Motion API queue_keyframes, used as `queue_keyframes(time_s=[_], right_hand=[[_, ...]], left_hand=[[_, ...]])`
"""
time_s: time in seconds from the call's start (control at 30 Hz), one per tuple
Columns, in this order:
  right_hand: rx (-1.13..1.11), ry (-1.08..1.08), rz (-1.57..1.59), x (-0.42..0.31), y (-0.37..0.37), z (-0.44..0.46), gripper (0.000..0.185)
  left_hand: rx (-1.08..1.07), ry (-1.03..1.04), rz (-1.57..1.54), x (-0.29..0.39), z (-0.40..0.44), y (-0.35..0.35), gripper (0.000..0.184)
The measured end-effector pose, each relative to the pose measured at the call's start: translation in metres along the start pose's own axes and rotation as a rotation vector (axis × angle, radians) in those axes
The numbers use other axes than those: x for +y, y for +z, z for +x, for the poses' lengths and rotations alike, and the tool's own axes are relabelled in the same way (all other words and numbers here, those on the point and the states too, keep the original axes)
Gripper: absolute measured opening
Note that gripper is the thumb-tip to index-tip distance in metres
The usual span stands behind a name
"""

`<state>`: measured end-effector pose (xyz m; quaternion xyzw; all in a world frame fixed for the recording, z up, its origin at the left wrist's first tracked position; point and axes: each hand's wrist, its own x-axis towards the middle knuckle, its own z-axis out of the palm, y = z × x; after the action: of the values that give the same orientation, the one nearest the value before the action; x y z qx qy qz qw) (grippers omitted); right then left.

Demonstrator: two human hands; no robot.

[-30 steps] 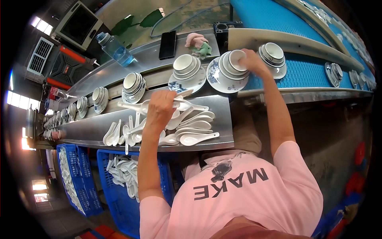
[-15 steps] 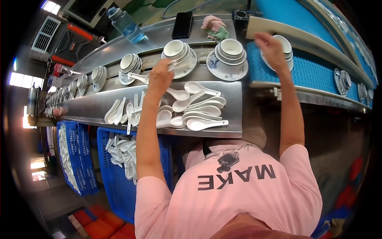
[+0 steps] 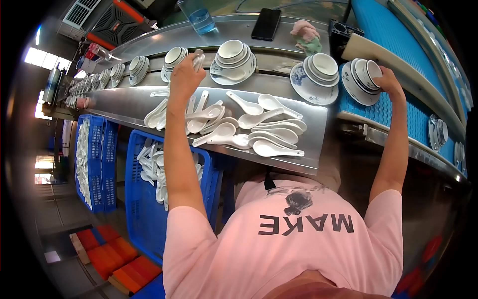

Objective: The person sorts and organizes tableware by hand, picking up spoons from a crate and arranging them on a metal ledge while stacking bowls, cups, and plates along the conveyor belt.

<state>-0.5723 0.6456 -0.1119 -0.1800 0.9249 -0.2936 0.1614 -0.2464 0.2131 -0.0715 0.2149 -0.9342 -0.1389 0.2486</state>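
Observation:
My left hand (image 3: 186, 75) is closed on white spoons (image 3: 198, 61), partly hidden and blurred, beside a bowl-and-plate stack (image 3: 175, 57). Just right of it, another stack (image 3: 232, 51) has a white spoon (image 3: 230, 74) lying on its plate. My right hand (image 3: 391, 83) grips the rim of a small bowl (image 3: 372, 71) at the top of a tilted stack on the blue belt (image 3: 383, 110). Between my hands stands one more stack (image 3: 323, 65) with a blue-patterned plate. Many loose white spoons (image 3: 276, 148) lie on the metal table (image 3: 311, 162) nearer my body.
A black phone (image 3: 266, 24), a water bottle (image 3: 200, 19) and a pink-green cloth (image 3: 306, 37) lie along the far ledge. More stacks (image 3: 138, 67) line up to the left. Blue crates (image 3: 134, 209), one with spoons, stand below the table edge.
My view has shifted. The left hand moved left to the neighbouring stack; a spoon now shows on the plate it left. My right hand has gone from hovering to gripping the belt stack's bowl.

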Motion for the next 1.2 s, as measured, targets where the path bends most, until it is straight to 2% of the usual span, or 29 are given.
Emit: queue_keyframes(time_s=[0.07, 0.13, 0.23, 0.27, 0.3, 0.37, 0.47, 0.57, 0.6, 0.7, 0.77, 0.83, 0.9, 0.97, 1.0, 1.1, 1.2], right_hand=[[0.054, -0.032, -0.103, 0.008, 0.006, 0.007, 0.043], [0.043, -0.049, -0.034, 0.006, 0.006, 0.003, 0.045], [-0.042, -0.06, 0.219, 0.005, 0.01, -0.005, 0.047], [-0.072, -0.058, 0.317, 0.009, 0.006, -0.01, 0.048], [-0.114, -0.074, 0.486, 0.02, 0.006, -0.011, 0.048], [-0.053, -0.016, 0.572, 0.03, 0.015, -0.013, 0.048], [-0.022, -0.055, 0.805, 0.017, 0.025, -0.032, 0.045], [0.077, -0.055, 0.684, -0.022, 0.034, -0.044, 0.04], [0.091, -0.027, 0.628, -0.045, 0.036, -0.055, 0.04], [0.12, 0.006, 0.495, -0.081, 0.039, -0.067, 0.041], [0.114, -0.029, 0.455, -0.065, 0.054, -0.046, 0.042], [0.089, -0.073, 0.55, -0.052, 0.064, -0.032, 0.042], [0.105, -0.064, 0.584, -0.052, 0.071, -0.028, 0.041], [0.122, -0.04, 0.506, -0.053, 0.078, -0.023, 0.038], [0.13, -0.026, 0.465, -0.053, 0.083, -0.021, 0.037], [0.17, -0.147, 0.416, -0.05, 0.102, -0.01, 0.034], [0.056, -0.146, 0.376, -0.065, 0.115, -0.013, 0.034]], left_hand=[[-0.282, -0.036, 0.143, -0.016, 0.0, -0.006, 0.028], [-0.519, -0.121, 0.272, -0.023, -0.003, -0.004, 0.032], [-0.298, -0.179, 0.15, -0.053, -0.02, 0.009, 0.031], [-0.3, -0.251, 0.09, -0.057, -0.021, 0.008, 0.03], [-0.211, -0.213, 0.017, -0.056, -0.026, 0.007, 0.029], [-0.244, -0.143, -0.007, -0.047, -0.022, -0.002, 0.033], [-0.271, -0.186, -0.033, -0.026, -0.012, -0.005, 0.035], [-0.248, -0.094, -0.052, 0.009, -0.009, 0.001, 0.035], [-0.235, -0.035, -0.07, 0.02, -0.01, 0.005, 0.029], [-0.304, 0.078, -0.12, 0.054, -0.01, 0.023, 0.033], [-0.295, 0.196, -0.145, 0.07, -0.014, 0.04, 0.035], [-0.197, 0.391, -0.169, 0.083, -0.02, 0.062, 0.04], [-0.279, 0.442, -0.262, 0.098, -0.024, 0.078, 0.041], [-0.303, 0.563, -0.143, 0.112, -0.027, 0.092, 0.037], [-0.332, 0.565, -0.068, 0.119, -0.03, 0.097, 0.027], [-0.254, 0.643, 0.048, 0.12, -0.033, 0.108, 0.02], [-0.2, 0.576, 0.099, 0.107, -0.029, 0.104, 0.017]])
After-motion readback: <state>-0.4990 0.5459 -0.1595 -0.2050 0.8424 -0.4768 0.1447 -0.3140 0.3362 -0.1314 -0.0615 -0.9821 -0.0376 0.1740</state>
